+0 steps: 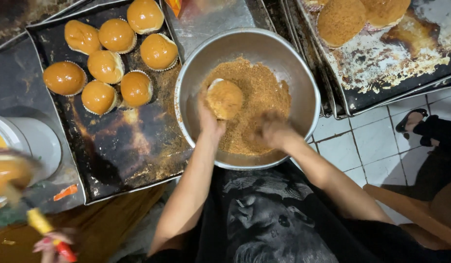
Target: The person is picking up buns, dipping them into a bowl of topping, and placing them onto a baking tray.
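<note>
Holding a crumb-coated bun [224, 99] against the crumbs [257, 104], the left hand [209, 119] sits inside the steel bowl [303, 83], its fingers curled around the bun's lower edge. The bun lies in the left half of the bowl, on the crumb heap, its top dusted brown. The right hand [272, 130] is also in the bowl, just beside the bun on the crumbs; it is blurred, so how far its fingers are opened cannot be told, nor whether they hold any crumbs. The bowl rests near the person's lap, between two dark baking trays. The left tray [123, 146] carries eight glazed buns [106, 67] in paper cups, grouped at its far end; its near end is bare and scorched, with scattered crumbs. The right tray [406, 63] holds coated buns [340, 19] at its far edge, with crumb residue around them. At the lower left, another person's hand [52, 243] grips a brush [45, 229] with a yellow and red handle, near a white tub [33, 141]. White floor tiles [367, 146] show at the right.
</note>
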